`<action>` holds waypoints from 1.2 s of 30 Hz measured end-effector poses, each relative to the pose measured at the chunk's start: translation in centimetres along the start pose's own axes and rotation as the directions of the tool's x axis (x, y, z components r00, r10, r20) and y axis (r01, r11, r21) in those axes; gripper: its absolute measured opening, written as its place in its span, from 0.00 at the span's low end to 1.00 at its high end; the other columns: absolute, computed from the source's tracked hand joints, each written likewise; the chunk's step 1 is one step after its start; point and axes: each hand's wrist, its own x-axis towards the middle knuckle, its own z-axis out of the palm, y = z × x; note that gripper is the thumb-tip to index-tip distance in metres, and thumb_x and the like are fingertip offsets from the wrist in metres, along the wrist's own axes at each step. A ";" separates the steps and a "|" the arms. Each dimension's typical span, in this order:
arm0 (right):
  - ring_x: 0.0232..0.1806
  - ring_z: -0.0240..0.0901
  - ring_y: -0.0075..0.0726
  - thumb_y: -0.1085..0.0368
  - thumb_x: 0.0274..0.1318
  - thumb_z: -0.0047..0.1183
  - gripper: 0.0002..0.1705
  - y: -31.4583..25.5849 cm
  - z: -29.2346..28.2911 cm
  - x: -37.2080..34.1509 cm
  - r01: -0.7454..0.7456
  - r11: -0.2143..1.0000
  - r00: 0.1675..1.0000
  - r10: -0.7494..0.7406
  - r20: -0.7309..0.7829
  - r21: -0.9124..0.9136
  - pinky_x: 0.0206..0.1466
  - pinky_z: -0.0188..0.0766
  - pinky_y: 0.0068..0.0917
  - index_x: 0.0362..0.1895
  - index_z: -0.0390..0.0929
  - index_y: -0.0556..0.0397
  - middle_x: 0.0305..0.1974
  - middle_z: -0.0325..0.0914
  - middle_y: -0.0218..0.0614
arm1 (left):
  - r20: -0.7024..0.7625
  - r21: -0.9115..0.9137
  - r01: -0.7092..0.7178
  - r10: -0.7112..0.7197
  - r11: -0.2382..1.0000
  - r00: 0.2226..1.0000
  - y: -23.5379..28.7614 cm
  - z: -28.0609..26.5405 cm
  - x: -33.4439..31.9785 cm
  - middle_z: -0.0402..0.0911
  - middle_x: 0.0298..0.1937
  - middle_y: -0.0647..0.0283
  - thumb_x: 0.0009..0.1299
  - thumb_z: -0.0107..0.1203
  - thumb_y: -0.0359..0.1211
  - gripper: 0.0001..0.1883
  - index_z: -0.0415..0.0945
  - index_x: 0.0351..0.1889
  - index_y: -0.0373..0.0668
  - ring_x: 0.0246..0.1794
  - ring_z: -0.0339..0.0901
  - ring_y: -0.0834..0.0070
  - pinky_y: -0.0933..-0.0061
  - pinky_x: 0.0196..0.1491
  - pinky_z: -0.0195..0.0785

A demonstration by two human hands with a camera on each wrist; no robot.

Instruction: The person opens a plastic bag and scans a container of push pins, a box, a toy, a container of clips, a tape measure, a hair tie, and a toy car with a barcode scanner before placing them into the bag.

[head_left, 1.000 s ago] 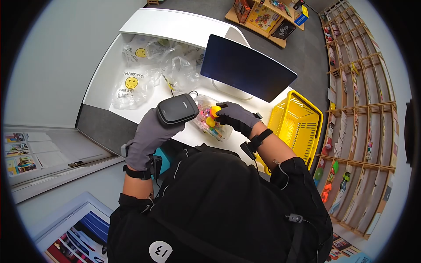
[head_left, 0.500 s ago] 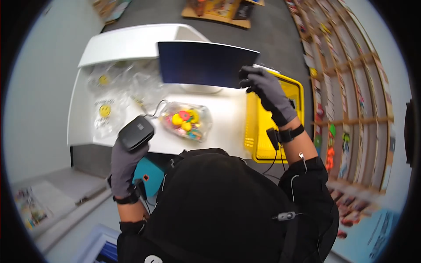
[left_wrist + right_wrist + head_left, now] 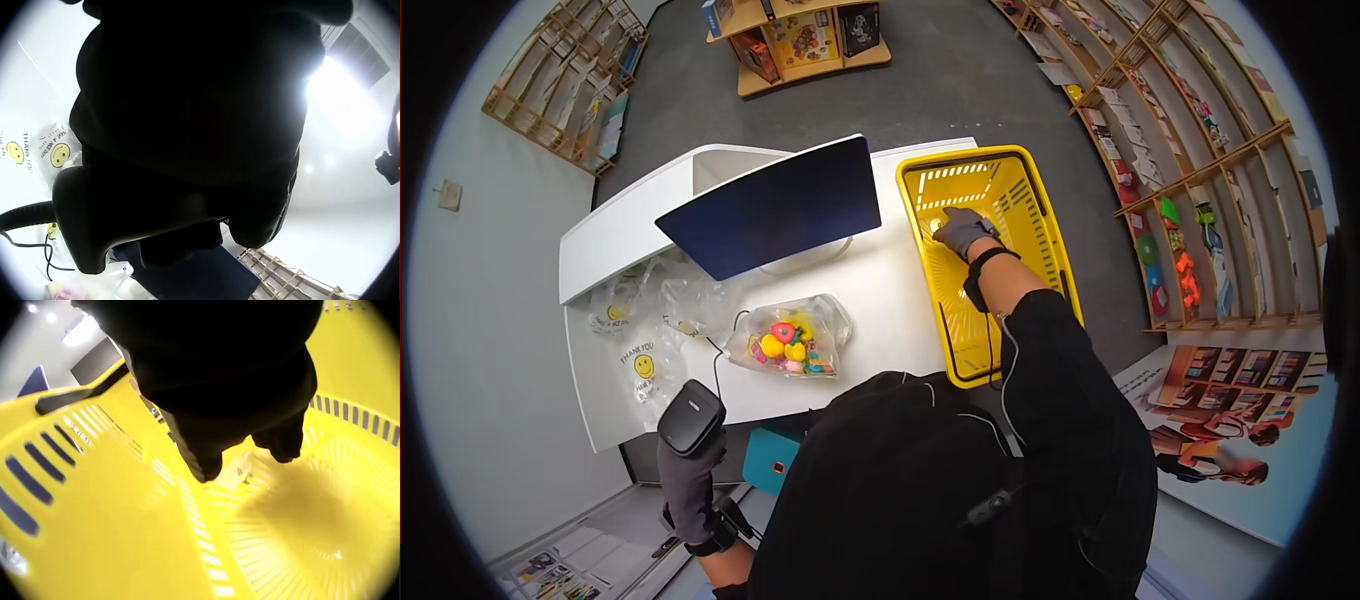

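Observation:
My gloved left hand point(image 3: 688, 485) grips a black corded handheld scanner point(image 3: 692, 417) beyond the left front edge of the counter. In the left wrist view the scanner and hand are mostly a dark silhouette. My gloved right hand point(image 3: 968, 230) reaches down into the yellow shopping basket point(image 3: 960, 310). In the right wrist view its fingers point downward, spread apart, just above a small pale yellowish item point(image 3: 237, 474) near the basket floor. A clear plastic bag point(image 3: 832, 325) with several colourful toy pieces point(image 3: 774, 346) lies on the counter between the hands.
A monitor point(image 3: 780, 210) stands behind the toy bag on the white counter point(image 3: 870, 290). Smiley-face plastic bags point(image 3: 643, 365) fill the counter's left side. A teal object point(image 3: 770, 460) sits below the front edge. Wall shelves point(image 3: 1200, 200) run along the right.
My right hand let go of the toy pieces at the plastic bag and moved right, down into the basket. The left hand moved lower left with the scanner. The head view turned right.

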 end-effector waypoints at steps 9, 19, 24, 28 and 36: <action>0.63 0.84 0.59 0.48 0.60 0.65 0.30 -1.2 6.0 2.2 -0.123 0.990 0.992 0.123 -0.001 0.070 0.68 0.79 0.49 0.61 0.87 0.50 0.60 0.87 0.54 | -0.119 -0.001 -0.032 0.032 0.999 0.992 0.7 0.9 -3.2 0.86 0.41 0.63 0.69 0.70 0.27 0.15 0.85 0.53 0.37 0.33 0.80 0.77 0.73 0.30 0.67; 0.58 0.86 0.61 0.52 0.62 0.64 0.20 4.8 6.4 3.1 -0.093 0.993 0.983 0.104 0.151 -0.079 0.64 0.81 0.49 0.52 0.91 0.49 0.53 0.89 0.53 | -0.093 0.063 -0.060 0.066 0.996 0.994 0.2 1.0 -2.6 0.85 0.36 0.66 0.71 0.68 0.28 0.12 0.84 0.51 0.36 0.30 0.77 0.80 0.75 0.31 0.65; 0.58 0.86 0.61 0.52 0.61 0.66 0.21 4.7 2.9 0.0 -0.015 0.995 1.000 0.015 0.005 0.100 0.65 0.80 0.49 0.54 0.90 0.50 0.53 0.89 0.54 | -0.009 0.072 -0.059 0.060 0.996 0.998 -1.0 0.3 -0.9 0.84 0.34 0.67 0.72 0.67 0.28 0.11 0.85 0.51 0.37 0.28 0.76 0.81 0.75 0.31 0.65; 0.59 0.85 0.61 0.54 0.65 0.62 0.20 0.8 4.6 -1.3 0.164 0.984 0.954 -0.139 -0.266 0.074 0.66 0.80 0.48 0.55 0.90 0.50 0.54 0.88 0.55 | 0.089 0.208 -0.206 0.191 0.956 0.977 -1.2 -0.1 0.1 0.84 0.34 0.67 0.72 0.67 0.28 0.11 0.86 0.51 0.38 0.28 0.77 0.80 0.73 0.32 0.67; 0.63 0.85 0.61 0.60 0.77 0.44 0.23 -1.1 8.3 1.6 -0.012 1.000 1.000 0.012 0.012 0.012 0.66 0.82 0.53 0.60 0.89 0.53 0.61 0.86 0.53 | 0.032 0.316 -0.280 0.285 0.906 0.958 0.9 -0.5 -2.0 0.89 0.38 0.67 0.67 0.71 0.26 0.14 0.87 0.51 0.39 0.38 0.85 0.75 0.69 0.43 0.78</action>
